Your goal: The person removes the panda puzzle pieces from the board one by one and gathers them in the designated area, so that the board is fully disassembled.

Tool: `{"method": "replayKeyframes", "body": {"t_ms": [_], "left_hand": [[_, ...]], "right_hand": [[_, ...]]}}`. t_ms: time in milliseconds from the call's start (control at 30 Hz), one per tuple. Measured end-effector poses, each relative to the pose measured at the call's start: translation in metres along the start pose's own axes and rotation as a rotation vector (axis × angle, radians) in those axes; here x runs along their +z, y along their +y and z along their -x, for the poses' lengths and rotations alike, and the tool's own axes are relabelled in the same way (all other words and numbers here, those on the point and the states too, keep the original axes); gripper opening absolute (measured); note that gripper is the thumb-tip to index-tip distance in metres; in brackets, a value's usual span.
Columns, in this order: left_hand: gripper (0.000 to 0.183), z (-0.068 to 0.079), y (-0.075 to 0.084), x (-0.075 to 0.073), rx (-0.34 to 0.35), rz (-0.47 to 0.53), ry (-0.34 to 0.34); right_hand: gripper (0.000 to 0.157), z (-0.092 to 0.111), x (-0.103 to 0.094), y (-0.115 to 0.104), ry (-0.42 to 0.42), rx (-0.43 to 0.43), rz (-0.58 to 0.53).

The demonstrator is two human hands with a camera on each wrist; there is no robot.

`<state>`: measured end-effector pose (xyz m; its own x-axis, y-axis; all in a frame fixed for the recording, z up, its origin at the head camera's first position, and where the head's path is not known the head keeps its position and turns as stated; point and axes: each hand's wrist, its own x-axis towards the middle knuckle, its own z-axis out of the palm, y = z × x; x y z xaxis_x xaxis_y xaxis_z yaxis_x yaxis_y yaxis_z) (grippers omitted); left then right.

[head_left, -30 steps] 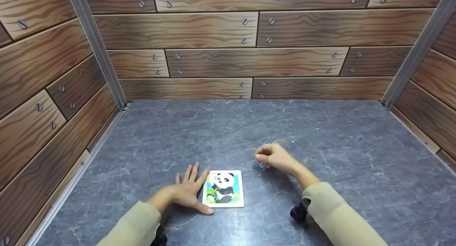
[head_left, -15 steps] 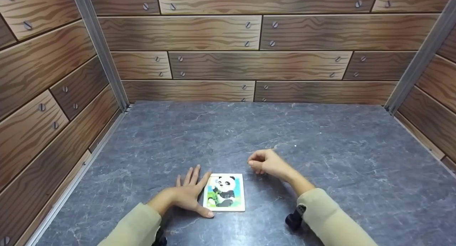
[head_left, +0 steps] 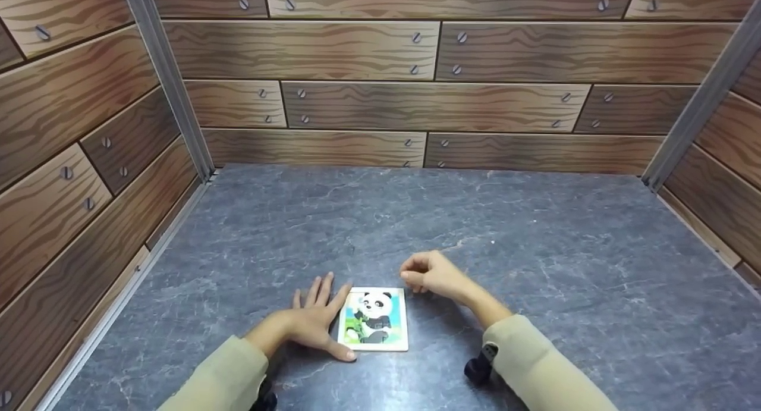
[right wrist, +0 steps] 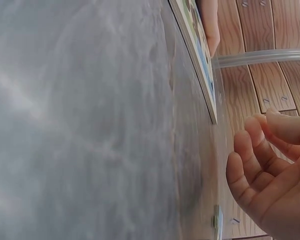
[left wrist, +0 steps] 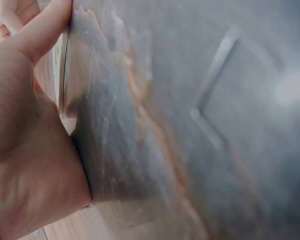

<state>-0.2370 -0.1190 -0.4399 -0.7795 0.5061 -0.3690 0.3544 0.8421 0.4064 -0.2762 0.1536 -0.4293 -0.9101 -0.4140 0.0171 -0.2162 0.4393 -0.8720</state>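
A square panda picture puzzle (head_left: 376, 322) with a pale border lies flat on the grey marbled table. My left hand (head_left: 318, 325) is spread beside it, with forefinger and thumb along its left edge; in the left wrist view the thumb side of this hand (left wrist: 27, 110) is close up. Just off the puzzle's upper right corner hovers my right hand (head_left: 437, 274), its fingers loosely bent and the thumb tip near the forefinger. Nothing shows between those fingers in the right wrist view. A small flat piece (right wrist: 218, 220) lies on the table below that hand.
Wood-patterned walls (head_left: 357, 51) rise behind and at both sides, with metal strips (head_left: 172, 84) at the corners. Tiny white specks (head_left: 492, 242) dot the table (head_left: 565, 268) beyond the right hand.
My right hand has moved left toward the puzzle. A blue bit seen under it a second ago is hidden in the head view. The left hand stays by the puzzle.
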Motion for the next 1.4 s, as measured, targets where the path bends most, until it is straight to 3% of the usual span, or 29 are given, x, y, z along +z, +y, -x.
{"method": "replayKeyframes", "body": {"t_ms": [233,433,667,967,1233,1400], "left_hand": [[0.121,0.000,0.002,-0.002,-0.017,-0.001,-0.019],[0.120,0.002,0.000,-0.005,-0.034,-0.008,-0.024],[0.121,0.006,-0.002,-0.006,-0.035,-0.005,-0.013],[0.121,0.005,-0.001,-0.003,-0.021,0.004,-0.003],[0.120,0.002,0.001,-0.002,-0.012,0.008,-0.022],[0.120,-0.001,0.003,-0.001,-0.011,0.014,-0.039]], "right_hand": [[0.019,0.007,0.008,-0.024,-0.040,-0.030,-0.016],[0.018,-0.007,0.018,-0.012,-0.062,-0.036,-0.036],[0.018,-0.013,0.028,-0.017,-0.092,-0.013,-0.086],[0.018,-0.014,0.033,-0.015,-0.084,0.008,0.011],[0.015,-0.011,0.033,-0.015,-0.083,-0.021,0.109],[0.014,-0.010,0.034,-0.015,-0.077,0.011,0.150]]}}
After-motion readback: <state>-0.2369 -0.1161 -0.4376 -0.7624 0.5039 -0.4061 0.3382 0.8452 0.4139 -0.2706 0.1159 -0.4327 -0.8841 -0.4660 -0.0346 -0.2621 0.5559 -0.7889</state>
